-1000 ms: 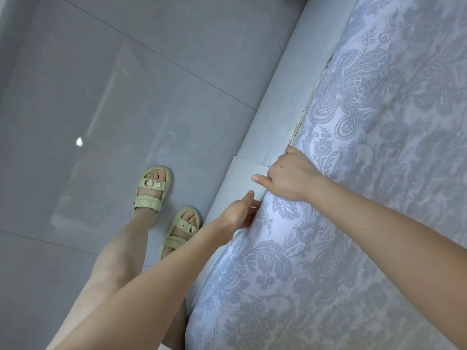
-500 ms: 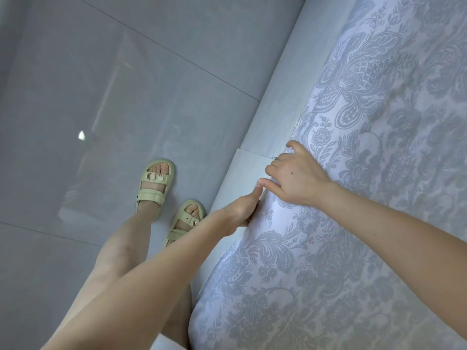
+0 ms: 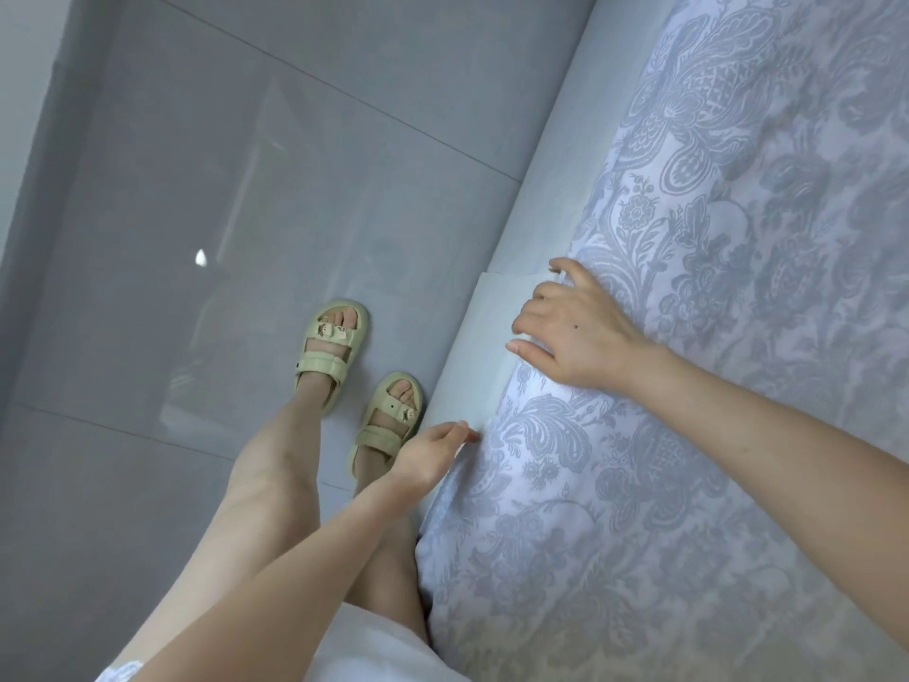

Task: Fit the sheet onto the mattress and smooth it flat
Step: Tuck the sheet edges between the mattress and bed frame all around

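A pale blue sheet [image 3: 713, 435] with a grey floral pattern covers the mattress, filling the right half of the view. Its edge runs down the mattress side along the plain bed base [image 3: 536, 199]. My right hand [image 3: 575, 332] lies on the sheet's edge, fingers spread and reaching over the side. My left hand [image 3: 433, 452] is lower down at the same edge, its fingertips against the fabric where it folds over the side; whether they pinch the cloth is hidden.
The pale bed base [image 3: 472, 366] runs diagonally between sheet and floor. Glossy grey floor tiles [image 3: 206, 214] fill the left. My feet in pale green sandals [image 3: 329, 347] stand on the tiles close to the base.
My right hand uncurled from a fist and spread its fingers over the sheet's edge. My left hand slid down along the edge, away from the right hand. The exposed seam further up is now covered.
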`<move>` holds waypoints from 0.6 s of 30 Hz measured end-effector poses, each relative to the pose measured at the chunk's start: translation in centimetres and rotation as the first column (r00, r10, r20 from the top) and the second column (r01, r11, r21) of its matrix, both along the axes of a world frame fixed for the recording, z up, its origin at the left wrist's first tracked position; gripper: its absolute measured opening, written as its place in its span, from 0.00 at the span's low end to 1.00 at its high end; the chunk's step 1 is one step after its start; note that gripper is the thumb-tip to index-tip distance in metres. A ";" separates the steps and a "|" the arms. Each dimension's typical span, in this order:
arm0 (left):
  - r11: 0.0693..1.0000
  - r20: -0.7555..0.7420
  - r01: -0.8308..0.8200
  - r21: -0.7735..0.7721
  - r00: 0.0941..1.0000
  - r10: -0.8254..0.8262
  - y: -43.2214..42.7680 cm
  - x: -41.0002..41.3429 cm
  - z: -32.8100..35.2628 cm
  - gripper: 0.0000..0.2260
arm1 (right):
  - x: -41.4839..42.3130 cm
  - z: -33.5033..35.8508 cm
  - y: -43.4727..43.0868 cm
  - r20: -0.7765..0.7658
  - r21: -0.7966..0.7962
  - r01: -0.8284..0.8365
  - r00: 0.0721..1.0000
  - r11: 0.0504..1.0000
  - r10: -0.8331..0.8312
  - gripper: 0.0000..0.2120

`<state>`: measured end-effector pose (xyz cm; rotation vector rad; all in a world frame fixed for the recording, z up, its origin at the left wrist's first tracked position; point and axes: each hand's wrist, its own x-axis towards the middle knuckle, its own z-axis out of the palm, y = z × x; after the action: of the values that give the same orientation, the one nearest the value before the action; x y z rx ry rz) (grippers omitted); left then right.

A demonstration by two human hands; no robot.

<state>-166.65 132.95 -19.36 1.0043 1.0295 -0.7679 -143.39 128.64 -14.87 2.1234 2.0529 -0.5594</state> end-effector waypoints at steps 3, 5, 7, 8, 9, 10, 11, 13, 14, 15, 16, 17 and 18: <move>0.996 -0.026 0.060 -0.059 0.998 -0.062 -1.7 -1.9 0.0 0.15 | -3.5 1.5 -2.1 -0.103 -0.030 -0.020 0.995 0.999 0.017 0.21; 0.995 -0.029 0.044 -0.090 0.998 -0.047 -2.4 -3.1 0.2 0.15 | -5.6 2.0 -3.3 -0.129 -0.072 -0.045 0.991 0.996 0.036 0.20; 0.995 -0.013 0.011 -0.096 1.000 -0.012 -2.7 -4.1 0.2 0.16 | -7.6 2.1 -4.2 -0.129 -0.112 -0.070 0.990 0.991 0.055 0.21; 0.994 -0.006 -0.027 -0.103 1.000 0.027 -2.8 -4.7 0.2 0.16 | -8.5 2.0 -4.6 -0.117 -0.131 -0.084 0.991 0.988 0.069 0.21; 0.990 -0.008 -0.068 -0.122 0.998 0.067 -2.8 -5.2 0.3 0.14 | -9.3 1.8 -5.0 -0.094 -0.146 -0.089 0.993 0.985 0.076 0.22; 0.985 -0.015 -0.103 -0.137 0.995 0.102 -2.8 -5.8 0.3 0.11 | -10.0 1.6 -5.2 -0.063 -0.160 -0.084 0.995 0.984 0.074 0.22; 0.981 -0.016 -0.125 -0.148 0.992 0.124 -2.8 -6.2 0.4 0.10 | -10.6 1.4 -5.1 -0.028 -0.170 -0.070 0.997 0.983 0.066 0.23; 0.968 -0.020 -0.182 -0.171 0.983 0.181 -3.1 -7.1 0.7 0.10 | -11.8 1.0 -4.4 0.022 -0.203 -0.035 0.999 0.979 0.040 0.26; 0.962 -0.010 -0.194 -0.190 0.981 0.196 -3.4 -7.4 0.8 0.12 | -12.3 1.0 -3.8 0.035 -0.246 -0.021 0.999 0.969 0.031 0.28; 0.959 0.007 -0.192 -0.207 0.980 0.198 -3.7 -7.7 1.1 0.14 | -12.9 1.1 -3.3 0.049 -0.315 -0.032 0.998 0.949 0.050 0.31; 0.957 0.024 -0.190 -0.218 0.980 0.200 -4.0 -7.9 1.5 0.17 | -13.5 1.4 -3.1 0.057 -0.389 -0.055 0.995 0.920 0.083 0.35; 0.957 0.036 -0.189 -0.219 0.979 0.201 -4.5 -8.2 1.7 0.19 | -14.0 1.6 -3.0 0.058 -0.459 -0.078 0.991 0.885 0.117 0.38; 0.960 0.040 -0.190 -0.206 0.978 0.203 -4.8 -8.4 1.9 0.20 | -14.2 1.8 -2.9 0.054 -0.525 -0.092 0.989 0.846 0.141 0.38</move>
<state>-175.00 128.17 -17.49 0.7346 0.9619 -0.6590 -157.63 125.73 -13.06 1.6612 1.7099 -0.8678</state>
